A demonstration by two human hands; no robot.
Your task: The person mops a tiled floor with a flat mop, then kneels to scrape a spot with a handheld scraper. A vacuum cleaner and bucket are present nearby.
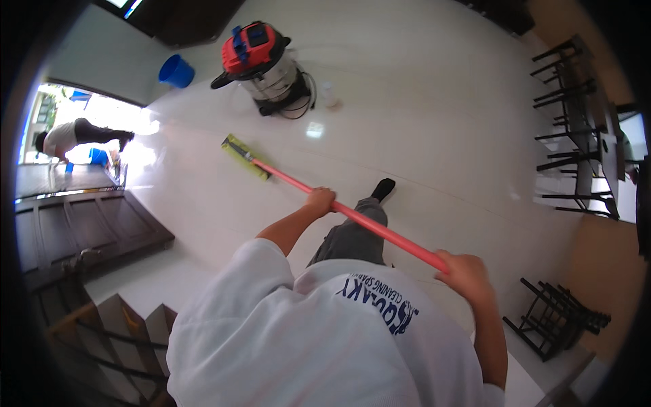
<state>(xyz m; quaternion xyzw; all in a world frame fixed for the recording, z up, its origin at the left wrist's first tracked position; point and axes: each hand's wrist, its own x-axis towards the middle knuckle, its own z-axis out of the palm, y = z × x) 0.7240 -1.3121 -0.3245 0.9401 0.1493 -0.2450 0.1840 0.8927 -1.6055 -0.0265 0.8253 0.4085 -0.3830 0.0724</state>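
Note:
A flat mop with a red pole (379, 226) runs slantwise across the view in front of my body. Partway down the pole, my left hand (321, 201) is wrapped around it. My right hand (464, 272) grips the pole's upper end, close to my right side. The yellow-green mop head (246, 157) lies on the glossy tiled floor (432, 117), ahead and to the left. My foot in a black sock (384, 189) stands on the floor beyond the pole.
A red-topped wet/dry vacuum (264, 68) stands ahead, a bottle (329, 95) beside it. A blue bucket (176, 71) is by the wall. At left, a person (76, 137) bends outside the open wooden door (91, 229). Stools (564, 315) and a dark table (605, 117) line the right; stairs (117, 325) lie lower left.

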